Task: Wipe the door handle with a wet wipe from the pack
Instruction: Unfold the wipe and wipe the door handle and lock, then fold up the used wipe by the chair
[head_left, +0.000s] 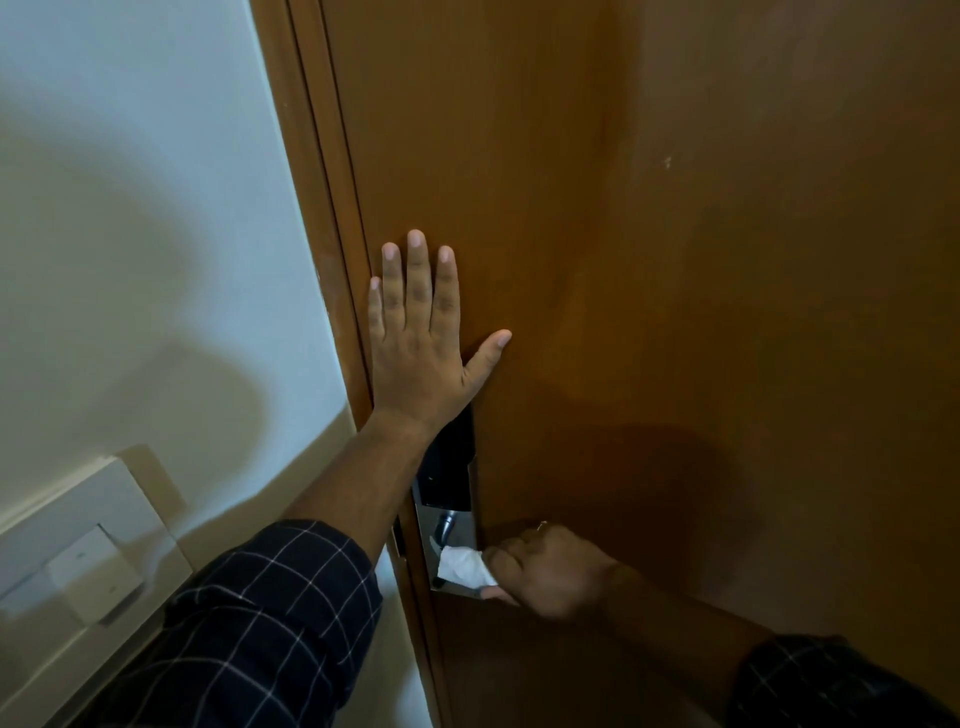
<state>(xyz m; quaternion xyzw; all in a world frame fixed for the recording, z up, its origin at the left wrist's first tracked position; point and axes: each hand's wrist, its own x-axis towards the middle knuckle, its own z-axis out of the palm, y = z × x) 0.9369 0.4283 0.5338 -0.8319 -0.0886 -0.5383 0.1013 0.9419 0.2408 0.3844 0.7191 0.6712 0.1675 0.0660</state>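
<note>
Left hand (418, 343) is flat on the brown door (675, 260), fingers straight and spread, not gripping anything, just above the black and silver lock plate (449, 467). Right hand (550, 569) is lower down, fingers curled tight around a white wet wipe (464, 566), which is bunched over the door handle (445, 526) area at the bottom of the plate. Only a short dark bit of the handle shows above the wipe, the rest is covered. Both sleeves are dark checked. There's a pale wall switch (88, 566) on the left wall.
</note>
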